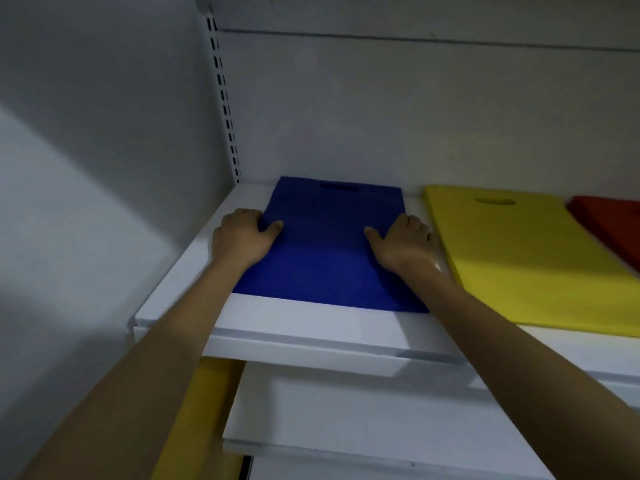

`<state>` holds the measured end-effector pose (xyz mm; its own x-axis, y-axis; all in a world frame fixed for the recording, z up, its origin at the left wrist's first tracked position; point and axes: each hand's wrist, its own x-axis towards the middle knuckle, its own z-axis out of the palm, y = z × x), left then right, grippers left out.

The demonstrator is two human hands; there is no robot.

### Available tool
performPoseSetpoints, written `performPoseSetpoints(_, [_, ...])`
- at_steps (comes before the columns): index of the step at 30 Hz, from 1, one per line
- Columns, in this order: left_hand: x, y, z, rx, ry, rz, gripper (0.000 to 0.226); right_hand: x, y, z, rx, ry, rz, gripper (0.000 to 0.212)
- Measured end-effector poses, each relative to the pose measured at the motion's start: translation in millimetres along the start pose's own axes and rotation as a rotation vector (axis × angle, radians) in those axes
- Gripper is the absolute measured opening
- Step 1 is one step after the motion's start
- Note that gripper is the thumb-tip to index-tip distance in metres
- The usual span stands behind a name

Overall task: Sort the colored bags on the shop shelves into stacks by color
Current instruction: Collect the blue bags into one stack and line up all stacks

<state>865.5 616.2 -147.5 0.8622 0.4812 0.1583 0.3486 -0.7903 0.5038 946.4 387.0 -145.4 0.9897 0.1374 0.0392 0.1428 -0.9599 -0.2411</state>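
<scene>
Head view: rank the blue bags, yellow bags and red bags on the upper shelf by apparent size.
1. Blue bags and yellow bags: about alike; yellow is cropped, so unranked.
2. Red bags: smallest, mostly out of frame.

The blue bag (329, 244) looks like matt, finely textured cloth. The yellow bag (519, 258) at its 3 o'clock and the red bag (609, 220) beyond have the same dull finish. The shelf (294, 327) is smooth, white and faintly sheened. At 11 o'clock, the slotted upright (225, 109) looks like matt metal.
</scene>
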Motion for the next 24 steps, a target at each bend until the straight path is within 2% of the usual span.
performPoseSetpoints(3, [0.3, -1.6, 1.7, -0.005, 0.028, 0.019, 0.033, 1.2, 0.9, -0.1, -0.016, -0.001, -0.014, 0.077])
performPoseSetpoints(7, [0.7, -2.1, 0.5, -0.159, 0.046, -0.001, 0.055, 0.2, 0.8, -0.5, -0.033, 0.060, -0.036, 0.068])
performPoseSetpoints(11, [0.5, -4.2, 1.1, -0.360, 0.117, -0.019, 0.049, -8.0, 1.9, -0.3, -0.101, 0.273, -0.077, 0.054])
performPoseSetpoints(13, [-0.6, -4.0, 0.3, -0.401, 0.135, -0.042, 0.046, -13.0, 2.3, -1.3, -0.060, 0.323, -0.094, 0.049])
performPoseSetpoints(17, [-1.5, -3.2, -0.9, -0.373, 0.126, -0.095, 0.057, -16.3, 6.9, -4.7, 0.078, 0.319, -0.057, 0.050])
performPoseSetpoints(19, [-1.2, -3.8, 0.3, -0.270, 0.114, -0.104, 0.054, -15.8, 8.8, -6.4, 0.124, 0.287, -0.010, 0.056])
performPoseSetpoints(24, [-2.6, -3.9, -0.6, -0.160, 0.127, -0.154, 0.049, -14.0, 4.2, -8.8, 0.044, 0.211, 0.088, 0.066])
